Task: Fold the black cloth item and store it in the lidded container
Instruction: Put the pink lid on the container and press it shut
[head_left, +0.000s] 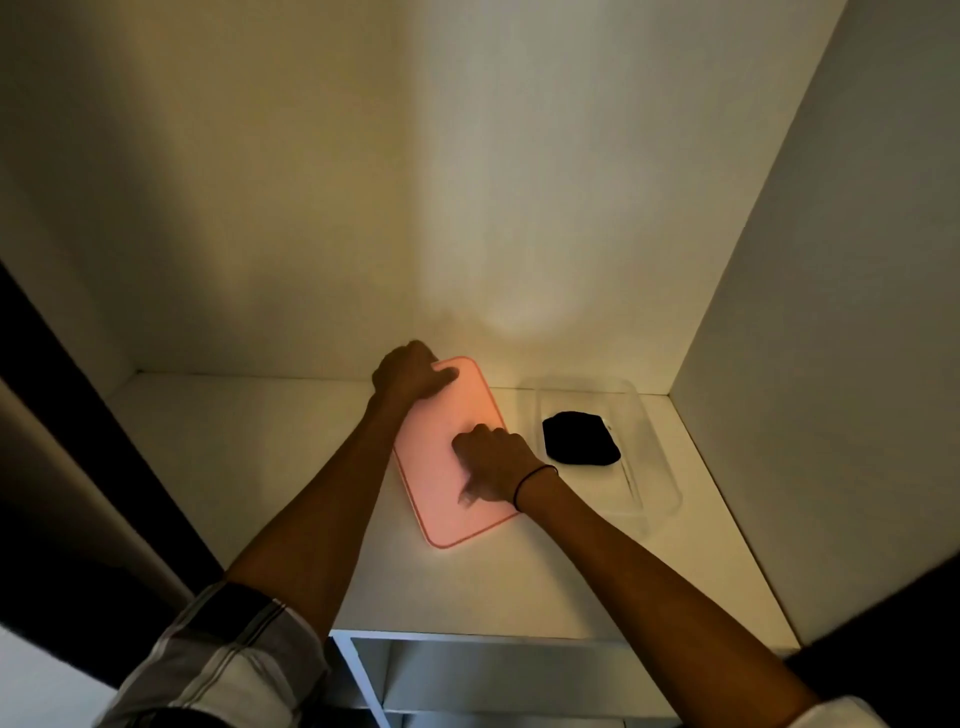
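Your folded black cloth (581, 437) already lies inside the clear container (655, 470) on the shelf (249, 467). Your left hand (413, 375) grips the pink lid's (452, 457) far end while your right hand (493, 462) rests on its middle. Carried across tilted, the lid could knock the light container or seat crooked on its rim.

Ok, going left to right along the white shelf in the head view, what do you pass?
Left hand gripping the flat pink plastic lid → right hand on that lid → folded black cloth inside the clear plastic container.
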